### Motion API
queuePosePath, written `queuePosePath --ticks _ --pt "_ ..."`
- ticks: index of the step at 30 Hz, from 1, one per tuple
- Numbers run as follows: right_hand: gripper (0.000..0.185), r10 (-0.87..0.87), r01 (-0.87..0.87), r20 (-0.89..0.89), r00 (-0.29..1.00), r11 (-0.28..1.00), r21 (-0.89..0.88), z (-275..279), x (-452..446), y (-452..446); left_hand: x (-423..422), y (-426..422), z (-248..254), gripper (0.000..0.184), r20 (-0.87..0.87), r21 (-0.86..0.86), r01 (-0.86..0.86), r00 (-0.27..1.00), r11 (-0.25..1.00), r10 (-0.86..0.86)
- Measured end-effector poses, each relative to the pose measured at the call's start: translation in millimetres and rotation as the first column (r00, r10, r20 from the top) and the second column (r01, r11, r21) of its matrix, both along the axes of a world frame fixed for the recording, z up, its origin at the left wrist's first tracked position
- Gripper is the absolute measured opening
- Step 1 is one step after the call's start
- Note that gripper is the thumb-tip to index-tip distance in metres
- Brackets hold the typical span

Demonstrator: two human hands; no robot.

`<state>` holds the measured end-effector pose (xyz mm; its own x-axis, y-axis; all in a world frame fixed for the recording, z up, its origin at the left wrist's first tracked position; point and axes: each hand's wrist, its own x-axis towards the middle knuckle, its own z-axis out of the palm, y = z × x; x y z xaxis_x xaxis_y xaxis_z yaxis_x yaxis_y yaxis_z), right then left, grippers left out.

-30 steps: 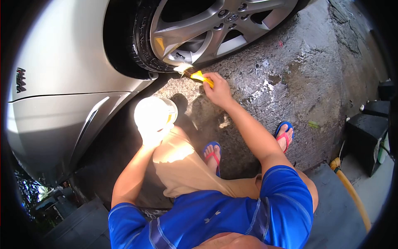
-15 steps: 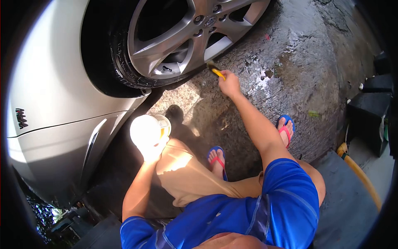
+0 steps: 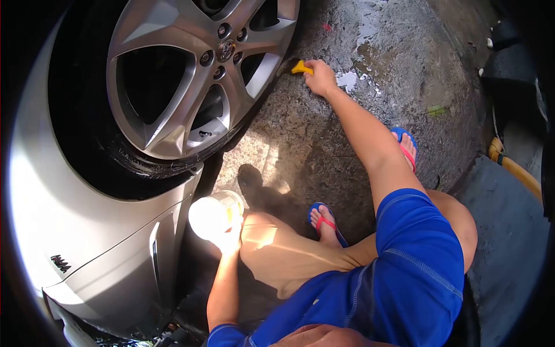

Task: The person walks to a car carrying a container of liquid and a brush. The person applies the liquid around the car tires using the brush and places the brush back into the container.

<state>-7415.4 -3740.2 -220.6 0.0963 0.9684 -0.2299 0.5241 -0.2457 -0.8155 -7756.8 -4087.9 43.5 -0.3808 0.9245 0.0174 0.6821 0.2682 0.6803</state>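
My right hand (image 3: 321, 78) is closed around the yellow handle of a brush (image 3: 301, 67). The brush's dark bristles are at the edge of the car tire (image 3: 139, 166); whether they touch it I cannot tell. Silver spokes and several lug nuts show on the alloy wheel (image 3: 182, 29). Down by my left knee, my left hand (image 3: 232, 236) grips a white tub (image 3: 215, 215), tilted and washed out by sunlight. Glare hides the tub's contents and part of my fingers.
The pale car body (image 3: 110, 231) rises at the left. Wet, rough concrete (image 3: 399, 75) lies under my sandaled feet. A yellow hose (image 3: 520, 176) and dark box-like objects (image 3: 511, 55) are at the right. A green leaf (image 3: 436, 110) lies on the ground.
The view has shifted, bringing more of the wheel into sight. My right hand and the brush have moved along the tire's edge toward the far side. The tub stays in my left hand.
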Motion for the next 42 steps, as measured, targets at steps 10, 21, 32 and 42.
queuePosePath --ticks 10,21,32,42 --pt "0.04 -0.308 0.312 -0.065 0.949 0.948 0.062 3.0 8.7 7.2 16.2 14.6 -2.1 0.102 0.044 -0.014 -0.003 0.999 1.0 0.004" --pt "0.039 0.038 -0.05 -0.075 0.996 0.987 -0.154 14.4 -45.1 -48.9 25.8 47.7 -2.1 0.104 0.074 -0.025 0.046 0.996 0.999 -0.044" --pt "0.035 -0.454 0.473 -0.169 0.875 0.725 0.5 95.1 95.9 99.0 40.0 60.8 0.7 0.106 0.091 -0.038 0.053 0.995 0.998 -0.049" --pt "0.038 -0.171 0.164 -0.067 0.983 0.982 -0.095 25.3 25.1 -1.8 56.4 72.7 3.0 0.108 0.127 -0.06 0.035 0.992 0.998 -0.027"
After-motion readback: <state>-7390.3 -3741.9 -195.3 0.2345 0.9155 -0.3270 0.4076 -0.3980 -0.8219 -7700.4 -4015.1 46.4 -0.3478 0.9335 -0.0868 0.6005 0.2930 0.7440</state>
